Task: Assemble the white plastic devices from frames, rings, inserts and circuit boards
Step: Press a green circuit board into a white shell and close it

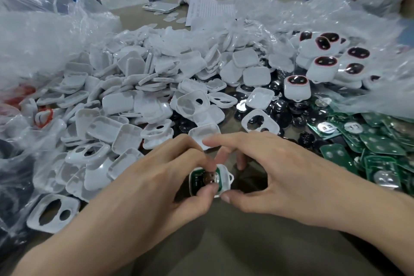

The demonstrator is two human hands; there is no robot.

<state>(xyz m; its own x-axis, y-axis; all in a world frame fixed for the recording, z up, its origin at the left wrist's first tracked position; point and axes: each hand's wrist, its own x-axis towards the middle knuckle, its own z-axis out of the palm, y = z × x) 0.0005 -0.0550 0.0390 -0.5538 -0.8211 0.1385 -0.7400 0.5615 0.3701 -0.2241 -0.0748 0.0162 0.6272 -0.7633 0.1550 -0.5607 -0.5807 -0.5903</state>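
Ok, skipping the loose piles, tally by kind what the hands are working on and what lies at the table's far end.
white frame, held by left hand and right hand: 1
green circuit board seated in it: 1
phone: 1
printed sheet: 1
Total: 4

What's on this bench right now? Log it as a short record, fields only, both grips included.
in work: white frame with green circuit board seated in it
left grip: holds the frame, thumb over the board
right grip: pinches the frame's edge, index finger straight
left stock: pile of white frames
right stock: green boards, black inserts
finished: devices with dark faces, far right
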